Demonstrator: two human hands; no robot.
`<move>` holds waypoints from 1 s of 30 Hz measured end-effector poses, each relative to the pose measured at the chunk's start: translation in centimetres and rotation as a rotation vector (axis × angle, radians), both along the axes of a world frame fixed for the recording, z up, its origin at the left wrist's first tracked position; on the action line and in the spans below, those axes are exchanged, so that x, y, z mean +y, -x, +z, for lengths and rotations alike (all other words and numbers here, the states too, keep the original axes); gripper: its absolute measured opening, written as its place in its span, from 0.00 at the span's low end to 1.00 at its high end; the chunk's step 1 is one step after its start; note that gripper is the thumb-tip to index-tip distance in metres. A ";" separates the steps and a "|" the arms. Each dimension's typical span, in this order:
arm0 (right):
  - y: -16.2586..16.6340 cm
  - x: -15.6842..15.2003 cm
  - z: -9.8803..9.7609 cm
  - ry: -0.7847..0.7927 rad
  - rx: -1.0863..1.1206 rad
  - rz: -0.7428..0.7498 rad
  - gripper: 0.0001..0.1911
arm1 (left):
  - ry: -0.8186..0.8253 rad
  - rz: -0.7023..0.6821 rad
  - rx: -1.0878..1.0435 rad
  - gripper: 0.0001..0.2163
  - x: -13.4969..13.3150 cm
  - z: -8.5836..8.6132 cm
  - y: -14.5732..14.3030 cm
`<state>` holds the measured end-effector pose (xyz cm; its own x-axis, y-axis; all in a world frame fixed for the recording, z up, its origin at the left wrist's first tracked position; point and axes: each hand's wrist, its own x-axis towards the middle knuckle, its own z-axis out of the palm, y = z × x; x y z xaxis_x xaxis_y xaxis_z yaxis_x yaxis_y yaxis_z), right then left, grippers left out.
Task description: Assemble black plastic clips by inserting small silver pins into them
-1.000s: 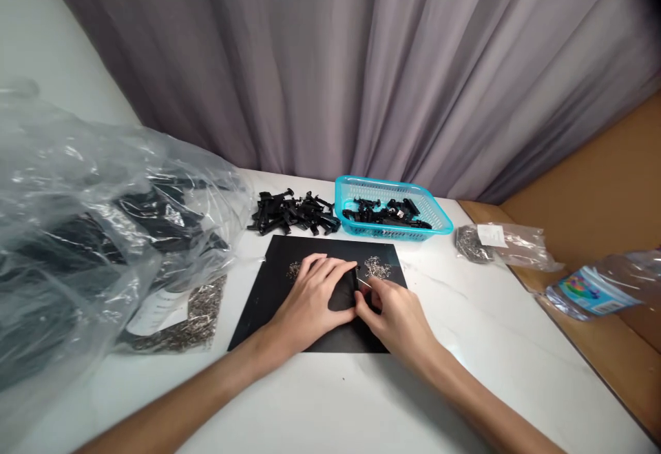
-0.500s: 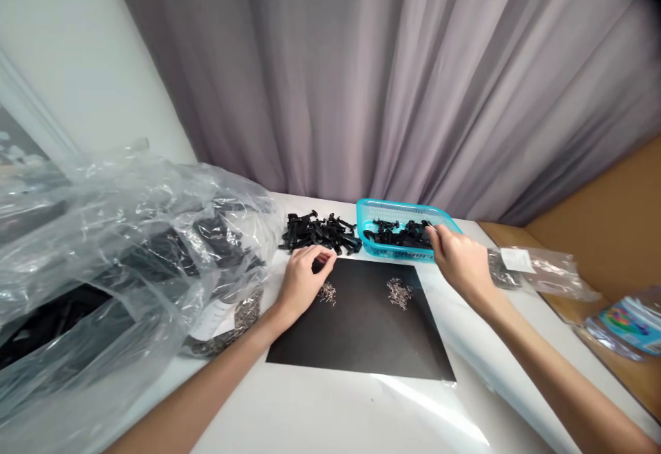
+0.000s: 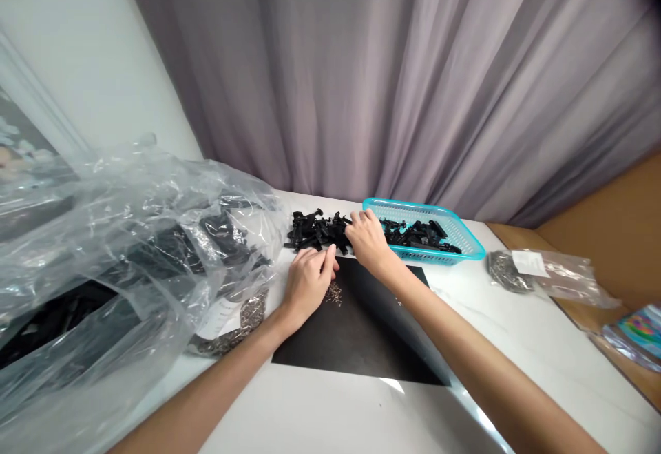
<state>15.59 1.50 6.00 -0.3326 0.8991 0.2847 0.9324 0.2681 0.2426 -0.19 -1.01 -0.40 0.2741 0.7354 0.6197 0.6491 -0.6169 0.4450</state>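
Over the upper left corner of a black mat [image 3: 361,344] is my left hand [image 3: 310,278], thumb and fingers pressed together; whatever they hold is hidden. Just beyond it lies a pile of small black plastic parts [image 3: 315,230]. My right hand [image 3: 368,240] reaches to the right end of that pile, its fingers curled down, and their grip is hidden. Beside my left fingers sits a small heap of tiny metal pieces [image 3: 334,294]. A second heap [image 3: 399,302] is mostly covered by my right forearm. The blue basket [image 3: 472,247] behind my right hand holds more black parts.
A big clear plastic bag [image 3: 155,192] with black parts inside fills the left. In front of it lies a bag of metal pieces [image 3: 253,313]. Another such bag [image 3: 509,271] rests at the right, near a bottle with a colourful label [image 3: 640,333]. A grey curtain [image 3: 330,82] hangs behind.
My right hand has moved left from the basket to the pile of black parts. My left hand stays in nearly the same place, its fingers now closer together.
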 end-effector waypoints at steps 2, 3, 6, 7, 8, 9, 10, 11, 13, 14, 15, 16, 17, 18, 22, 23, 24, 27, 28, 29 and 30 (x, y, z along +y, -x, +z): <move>-0.3 0.9 -0.7 0.033 -0.015 -0.036 0.12 | -0.005 0.003 0.017 0.23 0.0 -0.1 -0.1; -0.6 1.2 -0.9 0.043 -0.019 -0.051 0.12 | -0.007 0.003 0.026 0.23 0.0 -0.2 -0.1; -1.3 1.7 -1.4 0.060 -0.016 -0.073 0.12 | -0.012 -0.002 0.042 0.23 0.1 -0.4 -0.2; -1.4 1.8 -1.4 0.064 -0.008 -0.082 0.12 | -0.012 -0.004 0.045 0.23 0.1 -0.4 -0.2; -1.4 1.8 -1.4 0.067 0.004 -0.094 0.11 | -0.013 -0.005 0.047 0.23 0.1 -0.4 -0.2; -1.3 1.8 -1.3 0.069 0.020 -0.109 0.11 | -0.013 -0.005 0.048 0.23 0.1 -0.4 -0.2; -1.3 1.9 -1.2 0.070 0.040 -0.125 0.11 | -0.013 -0.004 0.049 0.23 0.2 -0.4 -0.2; -1.2 1.8 -1.1 0.070 0.063 -0.141 0.12 | -0.012 -0.003 0.048 0.23 0.2 -0.3 -0.2; -0.9 1.7 -0.8 0.061 0.114 -0.166 0.13 | -0.009 0.002 0.046 0.22 0.2 -0.3 -0.2; -0.8 1.5 -0.7 0.053 0.141 -0.174 0.14 | -0.007 0.006 0.042 0.21 0.2 -0.2 -0.2; -0.8 1.3 -0.5 0.045 0.168 -0.181 0.14 | -0.004 0.009 0.037 0.20 0.2 -0.2 -0.2; -0.8 0.9 -0.3 0.037 0.195 -0.184 0.15 | 0.001 0.011 0.029 0.19 0.2 -0.2 -0.2; -0.9 0.5 -0.1 0.031 0.222 -0.182 0.15 | 0.007 0.011 0.020 0.17 0.2 -0.2 -0.2; -1.0 0.0 0.1 0.029 0.249 -0.173 0.15 | 0.016 0.007 0.007 0.15 0.2 -0.2 -0.2; -1.6 -3.0 0.4 0.063 0.371 -0.047 0.15 | 0.070 -0.056 -0.066 0.10 0.2 -0.1 -0.2; -1.8 -3.8 0.2 0.081 0.438 0.012 0.15 | 0.090 -0.085 -0.085 0.11 0.1 -0.1 -0.3; -1.9 -4.5 0.0 0.093 0.580 0.084 0.14 | 0.112 -0.117 -0.103 0.11 0.0 0.0 -0.3; -2.2 -6.4 -1.2 0.128 0.993 0.163 0.16 | 0.186 -0.213 -0.153 0.11 -0.5 0.2 -0.5; -2.2 -6.8 -1.7 0.146 1.092 0.162 0.17 | 0.209 -0.240 -0.167 0.11 -0.6 0.3 -0.6; -2.3 -7.3 -2.3 0.156 1.167 0.154 0.19 | 0.229 -0.266 -0.180 0.11 -0.8 0.3 -0.7; -2.3 -7.7 -2.8 0.154 1.217 0.137 0.19 | 0.247 -0.289 -0.189 0.11 -0.9 0.4 -0.8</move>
<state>17.89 -6.25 3.23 -0.0191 0.9292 0.3691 0.4910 0.3303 -0.8061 0.65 -1.87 0.01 0.3895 0.7775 0.4937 0.3577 -0.6217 0.6968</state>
